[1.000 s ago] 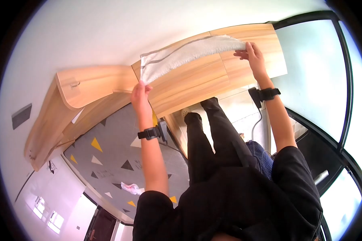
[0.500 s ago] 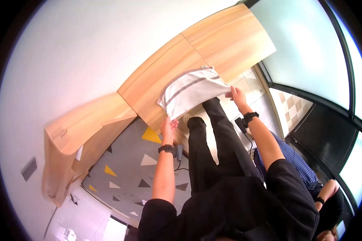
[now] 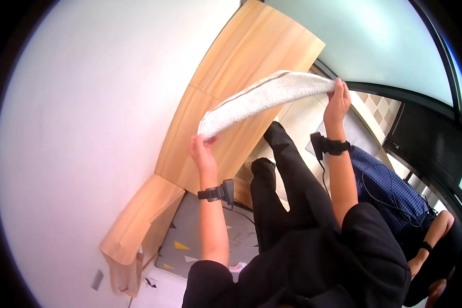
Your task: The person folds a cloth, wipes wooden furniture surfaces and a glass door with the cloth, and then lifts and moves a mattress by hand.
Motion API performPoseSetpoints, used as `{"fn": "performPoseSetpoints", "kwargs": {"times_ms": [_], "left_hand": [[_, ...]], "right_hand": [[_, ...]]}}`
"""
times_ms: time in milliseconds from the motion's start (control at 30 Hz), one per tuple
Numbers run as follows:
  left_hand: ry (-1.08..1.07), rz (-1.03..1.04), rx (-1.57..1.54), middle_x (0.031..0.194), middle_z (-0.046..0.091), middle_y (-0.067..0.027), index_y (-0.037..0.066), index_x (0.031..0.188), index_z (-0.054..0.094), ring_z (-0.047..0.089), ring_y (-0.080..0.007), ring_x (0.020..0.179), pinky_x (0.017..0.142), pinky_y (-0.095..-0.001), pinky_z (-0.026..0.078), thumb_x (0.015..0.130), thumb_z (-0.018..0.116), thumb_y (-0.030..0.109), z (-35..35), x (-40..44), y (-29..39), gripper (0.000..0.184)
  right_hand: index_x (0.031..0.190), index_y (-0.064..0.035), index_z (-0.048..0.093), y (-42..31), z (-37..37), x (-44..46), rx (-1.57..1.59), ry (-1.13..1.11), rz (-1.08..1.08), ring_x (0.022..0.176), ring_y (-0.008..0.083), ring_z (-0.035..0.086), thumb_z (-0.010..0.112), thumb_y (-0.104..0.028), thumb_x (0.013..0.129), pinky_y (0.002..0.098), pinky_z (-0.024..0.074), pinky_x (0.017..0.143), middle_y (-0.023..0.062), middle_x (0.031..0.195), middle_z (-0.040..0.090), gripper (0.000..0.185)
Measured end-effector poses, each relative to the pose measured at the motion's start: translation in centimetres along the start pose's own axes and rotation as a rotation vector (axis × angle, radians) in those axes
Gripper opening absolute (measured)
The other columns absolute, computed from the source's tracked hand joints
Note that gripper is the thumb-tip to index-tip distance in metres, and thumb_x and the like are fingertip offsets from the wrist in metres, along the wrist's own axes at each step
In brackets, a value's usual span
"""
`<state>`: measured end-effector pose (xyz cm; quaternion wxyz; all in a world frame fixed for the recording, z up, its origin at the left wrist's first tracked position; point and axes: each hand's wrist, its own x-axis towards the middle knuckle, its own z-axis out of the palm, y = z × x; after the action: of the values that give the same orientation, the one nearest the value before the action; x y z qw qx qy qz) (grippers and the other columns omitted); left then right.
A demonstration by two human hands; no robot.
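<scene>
Left hand (image 3: 204,153) and right hand (image 3: 338,104) pinch opposite ends of white cloth (image 3: 264,97). Slackened pinch could drop an end; fingertip purchase unclear.

At two o'clock, the bare right hand (image 3: 339,102) hides the tip of the white striped cloth towel (image 3: 272,95); dark printed lettering (image 3: 243,236) at six is illegible.

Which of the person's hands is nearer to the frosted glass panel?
The right hand: it holds one end of the cloth and appears near the lower edge of the glass panel. The left hand holds the other end, farther away, above the wooden surface.
</scene>
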<state>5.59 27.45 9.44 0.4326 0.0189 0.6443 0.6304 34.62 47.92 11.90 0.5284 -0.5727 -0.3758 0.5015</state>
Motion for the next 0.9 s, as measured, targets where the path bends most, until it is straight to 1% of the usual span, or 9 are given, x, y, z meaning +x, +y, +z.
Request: {"fn": "performPoseSetpoints", "kwargs": {"times_ms": [100,233,333,433,567,633,667,733,900], "left_hand": [[-0.073,-0.261,0.197,0.082,0.059,-0.0106,0.002,0.088,0.052,0.060,-0.0190,0.069,0.067,-0.0310,0.049,0.090,0.050,0.018,-1.1,2.6,-5.8,0.016],[-0.145,-0.492,0.533,0.071,0.056,-0.0078,0.002,0.087,0.051,0.059,-0.0166,0.061,0.065,-0.0284,0.049,0.090,0.050,0.014,-2.1,3.5,-9.0,0.013],[-0.015,-0.590,0.376,0.081,0.059,-0.0098,0.002,0.093,0.053,0.061,-0.0186,0.071,0.071,-0.0287,0.048,0.090,0.051,0.015,-0.4,3.9,-6.9,0.014],[0.047,-0.449,-0.136,0.101,0.059,-0.0122,0.001,0.105,0.051,0.059,-0.0219,0.090,0.080,-0.0324,0.046,0.090,0.052,0.016,2.8,4.5,-3.9,0.022],[-0.079,-0.310,0.167,0.138,0.034,-0.0177,0.003,0.133,0.032,0.042,-0.0303,0.122,0.101,-0.0401,0.033,0.089,0.054,0.021,6.6,6.6,-4.3,0.052],[-0.428,0.133,1.048,0.148,0.013,-0.0210,0.006,0.142,0.017,0.016,-0.0362,0.136,0.108,-0.0509,0.017,0.092,0.047,0.035,7.5,8.5,-7.3,0.066],[-0.437,0.135,1.049,0.148,0.013,-0.0210,0.006,0.142,0.017,0.016,-0.0362,0.136,0.108,-0.0509,0.017,0.092,0.047,0.035,8.4,8.9,-8.5,0.066],[-0.329,-0.068,1.704,0.149,-0.005,-0.0223,0.009,0.145,0.006,-0.008,-0.0417,0.137,0.103,-0.0633,0.004,0.092,0.036,0.050,11.7,8.8,-10.5,0.073],[-0.242,0.132,1.782,0.148,-0.010,-0.0232,0.011,0.145,0.011,-0.013,-0.0491,0.133,0.097,-0.0716,0.000,0.089,0.032,0.060,18.8,10.7,-10.5,0.078]], "right_hand": [[0.084,-0.0014,0.060,4.9,-4.8,0.6,-0.326,-0.105,0.283,0.072,0.0113,0.062,0.049,-0.030,0.094,0.0232,0.0448,0.063,0.0052,0.077,0.065,0.032],[0.084,-0.0017,0.062,8.8,-8.0,0.8,-0.475,-0.140,0.337,0.072,0.0101,0.062,0.049,-0.032,0.094,0.0233,0.0451,0.064,0.0042,0.075,0.067,0.034],[0.092,-0.0001,0.061,8.5,-7.0,2.3,-0.420,-0.138,0.438,0.078,0.0105,0.062,0.051,-0.030,0.093,0.0236,0.0454,0.067,0.0060,0.084,0.067,0.032],[0.122,0.0034,0.045,8.5,-3.0,3.5,-0.156,-0.207,0.286,0.103,0.0170,0.057,0.054,-0.025,0.091,0.0272,0.0433,0.086,0.0153,0.111,0.060,0.043],[0.136,0.0031,0.029,11.6,2.9,3.8,-0.609,-0.393,-0.070,0.126,0.0343,0.038,0.061,-0.030,0.086,0.0402,0.0313,0.103,0.0285,0.134,0.038,0.068],[0.136,0.0010,0.031,13.0,4.8,3.4,-1.141,-0.551,-0.396,0.132,0.0445,0.022,0.064,-0.043,0.077,0.0476,0.0196,0.108,0.0332,0.140,0.022,0.080],[0.136,0.0010,0.031,13.7,5.0,3.3,-1.143,-0.542,-0.393,0.132,0.0445,0.022,0.064,-0.043,0.077,0.0476,0.0196,0.108,0.0332,0.140,0.022,0.080],[0.137,-0.0013,0.032,14.3,5.2,3.2,-1.272,-0.677,-0.422,0.133,0.0484,0.012,0.062,-0.055,0.071,0.0507,0.0119,0.109,0.0341,0.142,0.014,0.090],[0.138,-0.0145,0.035,13.0,4.8,10.3,-1.214,-0.787,-0.658,0.138,0.0309,0.015,0.056,-0.063,0.069,0.0426,0.0117,0.112,0.0131,0.148,0.022,0.087]]}}
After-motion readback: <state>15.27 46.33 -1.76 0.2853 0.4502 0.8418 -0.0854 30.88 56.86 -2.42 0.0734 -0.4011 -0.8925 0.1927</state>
